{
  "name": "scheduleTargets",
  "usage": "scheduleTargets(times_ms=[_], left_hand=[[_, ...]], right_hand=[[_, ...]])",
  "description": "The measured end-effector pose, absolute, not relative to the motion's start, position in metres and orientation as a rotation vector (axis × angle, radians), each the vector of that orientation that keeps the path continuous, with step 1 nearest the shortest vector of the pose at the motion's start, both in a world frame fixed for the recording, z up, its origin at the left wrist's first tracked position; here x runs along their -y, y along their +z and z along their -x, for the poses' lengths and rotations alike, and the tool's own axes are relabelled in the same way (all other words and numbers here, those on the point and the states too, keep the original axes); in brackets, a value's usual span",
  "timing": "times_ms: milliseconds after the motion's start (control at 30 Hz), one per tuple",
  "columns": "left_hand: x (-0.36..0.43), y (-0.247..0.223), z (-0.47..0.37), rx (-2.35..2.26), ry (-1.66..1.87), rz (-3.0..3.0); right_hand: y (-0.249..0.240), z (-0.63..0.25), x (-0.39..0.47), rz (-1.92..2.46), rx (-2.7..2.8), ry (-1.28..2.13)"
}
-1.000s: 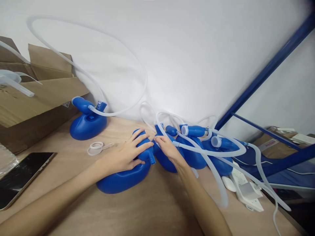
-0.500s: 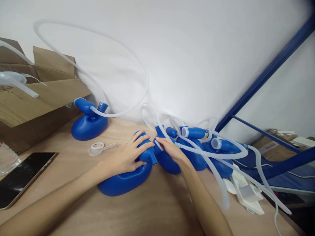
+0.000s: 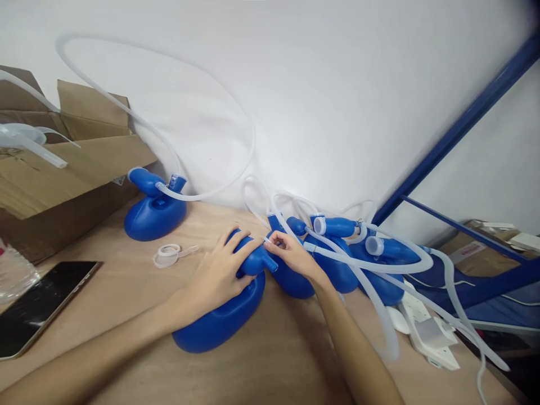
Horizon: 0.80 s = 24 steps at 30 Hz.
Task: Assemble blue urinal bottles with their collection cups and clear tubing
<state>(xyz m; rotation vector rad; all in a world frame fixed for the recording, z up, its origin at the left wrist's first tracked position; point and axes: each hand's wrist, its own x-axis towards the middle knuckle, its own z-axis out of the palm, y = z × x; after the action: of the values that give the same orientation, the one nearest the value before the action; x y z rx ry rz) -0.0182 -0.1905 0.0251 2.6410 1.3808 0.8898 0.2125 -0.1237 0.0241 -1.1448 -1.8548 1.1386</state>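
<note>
A blue plastic bottle (image 3: 219, 323) stands on the wooden table in front of me. My left hand (image 3: 228, 267) is wrapped over its rounded top part, beside a short ribbed spout (image 3: 270, 262) that points right. Just above that spout, my right hand (image 3: 287, 250) is closed, thumb and index finger pinching a small pale piece whose shape is mostly hidden. Behind my right hand stands another blue bottle (image 3: 295, 281). A clear plastic ring with a strap (image 3: 167, 255) lies on the table left of my left hand.
Several blue bottles with clear hoses (image 3: 382, 326) stand at the right, near a white power strip (image 3: 428, 332). A hosed bottle (image 3: 155, 216) stands back left, beside a cardboard box (image 3: 84, 174). A black phone (image 3: 42, 304) lies at left. A blue metal frame (image 3: 459, 132) rises at right.
The front bottle has turned slightly and its lower end has moved toward me; its spout now points more to the right. My right hand's fingers have curled in more.
</note>
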Motion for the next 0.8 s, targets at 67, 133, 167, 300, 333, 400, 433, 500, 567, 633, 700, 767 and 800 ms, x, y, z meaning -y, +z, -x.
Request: scheduleTargets(times_ms=[67,133,167,300,333,400,433,500,567,633,700,767,800], left_hand=[[0.198,0.033,0.016,-1.432,0.803,-2.675],[0.206,0.040,0.015,-1.467,0.726,-2.720],[0.209,0.042,0.015,-1.482,0.705,-2.749],[0.219,0.043,0.014,-1.426,0.673,-2.928],[0.220,0.042,0.014,-1.379,0.686,-2.964],[0.221,0.041,0.015,-1.254,0.751,-2.972],[0.221,0.042,0.016,-1.188,0.790,-2.939],[0.220,0.048,0.020,-1.088,0.823,-2.812],[0.215,0.057,0.027,-1.015,0.786,-2.636],[0.205,0.063,0.033,-0.963,0.751,-2.442],[0.190,0.064,0.039,-0.979,0.785,-2.295],[0.171,0.058,0.043,-1.099,0.868,-2.238],[0.162,0.053,0.044,-1.150,0.890,-2.226]], right_hand=[[0.022,-0.209,0.124,1.156,1.842,1.029],[0.020,-0.206,0.124,1.148,1.790,0.939],[0.018,-0.205,0.123,1.140,1.755,0.909],[0.007,-0.199,0.117,1.151,1.640,0.907],[0.003,-0.198,0.116,1.161,1.609,0.931],[-0.004,-0.194,0.113,1.171,1.547,1.010],[-0.006,-0.192,0.112,1.169,1.524,1.063],[-0.009,-0.189,0.113,1.149,1.494,1.188],[-0.007,-0.188,0.117,1.110,1.473,1.321],[-0.003,-0.190,0.121,1.070,1.438,1.468],[0.004,-0.196,0.125,1.048,1.388,1.598],[0.010,-0.203,0.131,1.052,1.341,1.678],[0.012,-0.207,0.135,1.063,1.310,1.698]])
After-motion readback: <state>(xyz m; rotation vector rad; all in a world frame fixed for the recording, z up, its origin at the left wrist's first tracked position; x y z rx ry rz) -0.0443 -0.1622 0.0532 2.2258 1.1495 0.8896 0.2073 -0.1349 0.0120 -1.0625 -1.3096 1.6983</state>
